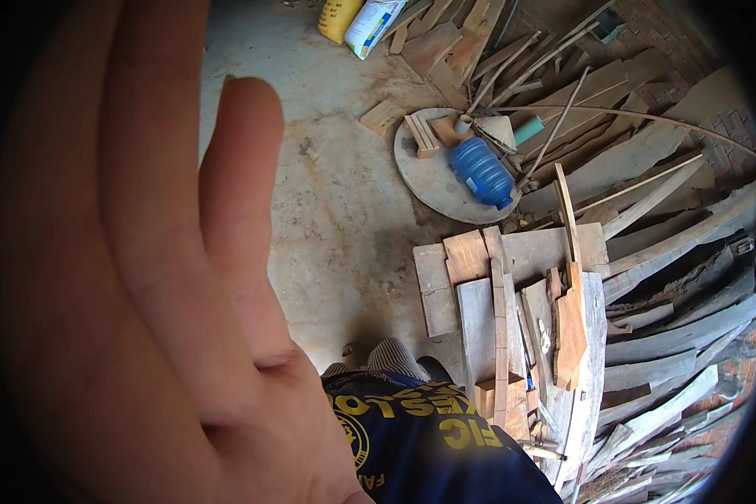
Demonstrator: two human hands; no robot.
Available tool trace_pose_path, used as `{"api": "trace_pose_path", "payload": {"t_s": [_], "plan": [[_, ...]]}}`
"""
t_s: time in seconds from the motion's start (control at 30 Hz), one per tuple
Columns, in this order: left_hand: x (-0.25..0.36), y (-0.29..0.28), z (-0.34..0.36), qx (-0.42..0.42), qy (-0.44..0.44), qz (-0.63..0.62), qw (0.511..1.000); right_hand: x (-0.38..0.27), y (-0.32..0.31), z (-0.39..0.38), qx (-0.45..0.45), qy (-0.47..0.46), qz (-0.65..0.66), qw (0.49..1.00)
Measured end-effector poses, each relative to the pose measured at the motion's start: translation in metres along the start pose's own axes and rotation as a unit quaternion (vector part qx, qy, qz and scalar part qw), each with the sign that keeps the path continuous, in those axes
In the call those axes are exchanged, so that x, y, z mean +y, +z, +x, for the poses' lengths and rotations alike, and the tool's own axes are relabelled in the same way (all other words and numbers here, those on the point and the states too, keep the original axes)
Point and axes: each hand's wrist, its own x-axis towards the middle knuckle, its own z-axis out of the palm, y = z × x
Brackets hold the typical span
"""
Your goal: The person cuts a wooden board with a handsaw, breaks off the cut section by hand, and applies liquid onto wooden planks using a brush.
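Note:
My left hand (176, 319) is raised very close to the camera and fills the left side of the view. Its fingers stretch upward, slightly apart, with nothing visible between them; the fingertips furthest left run out of the picture. The hand touches no object that I can see, and it hides whatever lies behind it. My right hand does not appear. Below is my dark shirt (428, 445) with yellow lettering, above striped trousers (392, 359).
To my right stands a wood-strewn bench (592, 336). Beyond it, a round slab (424, 189) bears a blue water jug (481, 172) and a small slatted wooden piece (422, 136). Boards (655, 361) pile along the right wall. Yellow (338, 18) and white (372, 27) sacks stand far ahead on the concrete floor (328, 210).

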Motion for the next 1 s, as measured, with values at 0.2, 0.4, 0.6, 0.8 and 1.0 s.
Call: {"api": "trace_pose_path", "payload": {"t_s": [0.2,0.4,0.6,0.8,1.0], "plan": [[-0.078,-0.013,0.017,-0.012,-0.007,0.02,1.0,-0.059,0.008,0.059,-0.024,-0.021,0.001,0.999],[-0.189,-0.007,0.045,-0.045,-0.01,0.028,0.999,-0.142,0.025,0.142,-0.046,-0.041,0.027,0.998],[-0.314,0.012,0.093,-0.07,-0.004,0.039,0.997,-0.24,0.015,0.246,-0.063,-0.071,0.048,0.994],[-0.427,-0.005,0.132,-0.06,-0.006,0.081,0.995,-0.341,-0.011,0.347,-0.093,-0.106,0.024,0.99],[-0.545,-0.051,0.167,-0.031,0.004,0.124,0.992,-0.464,-0.037,0.467,-0.11,-0.153,-0.015,0.982]]}}
